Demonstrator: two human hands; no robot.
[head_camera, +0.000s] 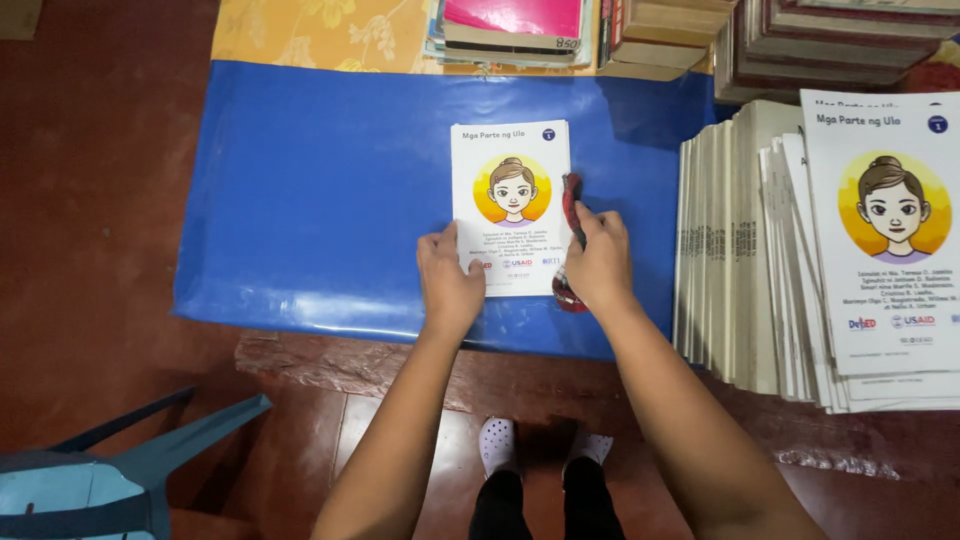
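A small stack of white booklets (512, 190), each cover showing a cartoon face on an orange circle, lies on a blue plastic sheet (320, 200). My left hand (448, 280) presses on the stack's lower left corner. At the stack's right edge my right hand (598, 262) grips a red-and-black cloth-like item (572, 205), partly hidden under the fingers; what it is I cannot tell.
A large leaning pile of the same booklets (800, 250) fills the right side. Stacked books (520, 30) and boxes (830, 45) line the far edge on a yellow floral cloth (320, 35). A blue bag (90, 480) sits lower left. My feet in white shoes (500, 445) stand on red floor.
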